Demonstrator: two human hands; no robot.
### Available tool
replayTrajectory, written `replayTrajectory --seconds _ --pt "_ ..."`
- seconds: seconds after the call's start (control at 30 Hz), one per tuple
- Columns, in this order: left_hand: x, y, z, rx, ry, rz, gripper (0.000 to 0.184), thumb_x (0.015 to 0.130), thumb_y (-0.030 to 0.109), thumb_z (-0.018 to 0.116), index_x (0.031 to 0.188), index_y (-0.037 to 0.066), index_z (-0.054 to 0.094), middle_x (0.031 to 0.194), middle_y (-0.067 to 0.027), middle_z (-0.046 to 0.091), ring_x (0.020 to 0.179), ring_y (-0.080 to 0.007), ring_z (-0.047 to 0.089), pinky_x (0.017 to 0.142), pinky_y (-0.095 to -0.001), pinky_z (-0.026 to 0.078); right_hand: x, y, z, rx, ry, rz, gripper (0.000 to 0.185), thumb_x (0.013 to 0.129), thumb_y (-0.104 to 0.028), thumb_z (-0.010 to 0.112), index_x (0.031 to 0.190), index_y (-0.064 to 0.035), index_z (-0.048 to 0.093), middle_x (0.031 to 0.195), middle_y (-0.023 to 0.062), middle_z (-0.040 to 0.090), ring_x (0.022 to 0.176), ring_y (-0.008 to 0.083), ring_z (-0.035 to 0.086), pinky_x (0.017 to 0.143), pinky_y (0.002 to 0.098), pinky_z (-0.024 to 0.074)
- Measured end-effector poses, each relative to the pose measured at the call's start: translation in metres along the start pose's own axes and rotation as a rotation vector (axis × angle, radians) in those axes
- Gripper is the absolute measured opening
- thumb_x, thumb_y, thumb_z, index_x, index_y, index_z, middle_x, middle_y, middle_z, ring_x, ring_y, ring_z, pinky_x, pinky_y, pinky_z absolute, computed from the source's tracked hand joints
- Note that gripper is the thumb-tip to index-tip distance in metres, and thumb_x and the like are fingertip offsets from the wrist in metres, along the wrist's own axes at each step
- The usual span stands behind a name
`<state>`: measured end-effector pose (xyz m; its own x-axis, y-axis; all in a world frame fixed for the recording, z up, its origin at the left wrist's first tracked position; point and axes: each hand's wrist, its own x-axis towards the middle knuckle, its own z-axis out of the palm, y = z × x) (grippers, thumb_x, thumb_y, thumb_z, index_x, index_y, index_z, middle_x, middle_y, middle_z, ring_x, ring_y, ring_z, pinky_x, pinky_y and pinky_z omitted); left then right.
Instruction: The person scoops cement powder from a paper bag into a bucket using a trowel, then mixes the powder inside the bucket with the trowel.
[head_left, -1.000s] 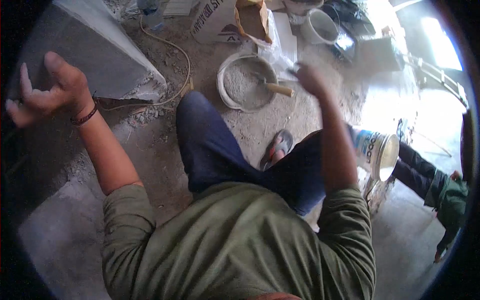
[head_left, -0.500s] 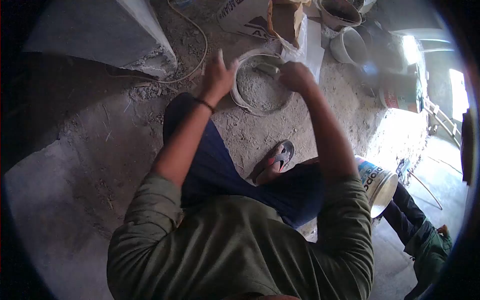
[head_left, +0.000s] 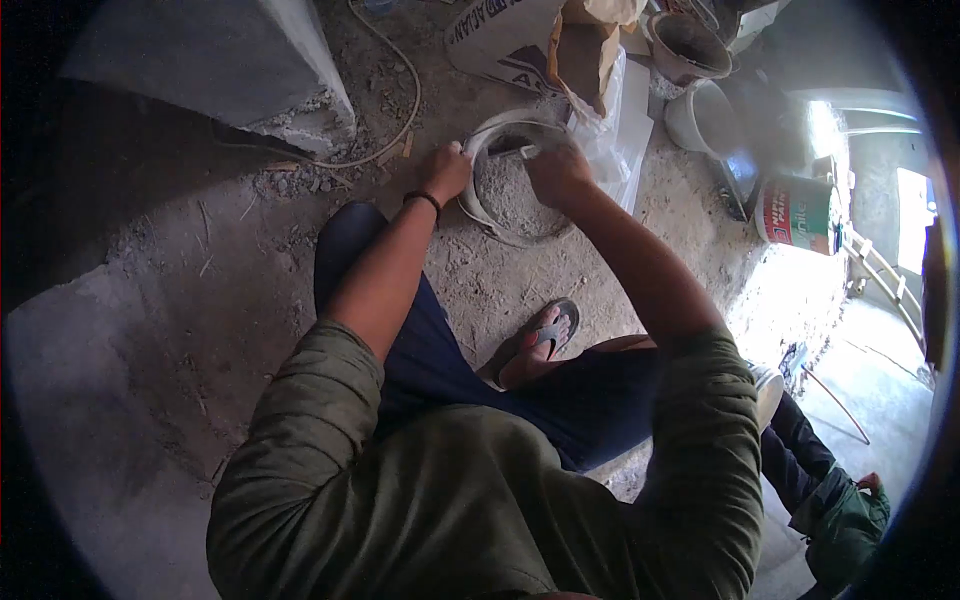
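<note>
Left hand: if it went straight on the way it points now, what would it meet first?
Most likely the bucket rim, which lies right at the front of the left hand. With this one view, I can't tell for sure whether they already touch.

Just past the grip (head_left: pixel 555 178) there's a white sack with dark lettering (head_left: pixel 503 48) plus an open brown paper bag (head_left: pixel 583 62). Off to its right: a whitish round plastic bucket (head_left: pixel 708 122), then a red, white and green paint pail (head_left: pixel 798 213). Left of it, a pale thin cable (head_left: pixel 415 88) curves by a grey concrete block with a crumbly corner (head_left: pixel 215 65). Way back right, someone in a green top and dark trousers (head_left: pixel 848 535), lol.
</note>
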<state>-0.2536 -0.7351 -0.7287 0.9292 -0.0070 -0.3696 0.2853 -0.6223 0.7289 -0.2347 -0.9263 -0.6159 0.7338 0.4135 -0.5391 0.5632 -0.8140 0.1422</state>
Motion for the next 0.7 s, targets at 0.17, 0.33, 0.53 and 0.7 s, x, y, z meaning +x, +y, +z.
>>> replayTrajectory --seconds 0.17,0.33,0.53,0.7 --pt "0.001 0.020 -0.010 0.106 0.011 -0.006 0.033 0.089 0.031 0.052 0.097 0.001 0.062 0.099 -0.0253 0.063 0.096 -0.0427 0.059 0.081 -0.0487 0.048 -0.037 0.012 -0.053 -0.026 0.075 -0.024 0.017 0.080 -0.014 0.057 0.087 -0.0078 0.072 0.096 0.0109 0.069 0.089 0.0272 0.068 0.074 0.0400 0.0547" --pt "-0.003 0.028 -0.008 0.151 0.045 0.005 0.031 0.087 0.030 0.052 0.097 0.004 0.063 0.099 -0.0234 0.064 0.094 -0.0418 0.060 0.081 -0.0484 0.049 -0.007 -0.006 -0.034 -0.045 0.081 -0.057 0.016 0.080 -0.014 0.058 0.085 -0.0089 0.071 0.092 0.0129 0.069 0.087 0.0269 0.068 0.072 0.0397 0.0550" --pt "0.006 0.015 0.000 0.176 0.049 0.115 0.031 0.087 0.030 0.051 0.096 0.003 0.063 0.096 -0.0238 0.064 0.094 -0.0421 0.061 0.081 -0.0490 0.049 -0.042 0.013 -0.022 -0.071 0.128 -0.115 0.016 0.080 -0.013 0.057 0.086 -0.0083 0.071 0.091 0.0130 0.069 0.087 0.0265 0.068 0.072 0.0395 0.0551" --pt "0.021 0.003 0.015 0.095 0.052 0.029 0.036 0.088 0.033 0.050 0.101 0.002 0.064 0.100 -0.0247 0.064 0.097 -0.0433 0.059 0.083 -0.0490 0.048 -0.017 0.006 -0.047 -0.077 0.122 -0.104 0.015 0.078 -0.013 0.059 0.084 -0.0051 0.070 0.090 0.0152 0.069 0.083 0.0289 0.068 0.071 0.0400 0.0554"
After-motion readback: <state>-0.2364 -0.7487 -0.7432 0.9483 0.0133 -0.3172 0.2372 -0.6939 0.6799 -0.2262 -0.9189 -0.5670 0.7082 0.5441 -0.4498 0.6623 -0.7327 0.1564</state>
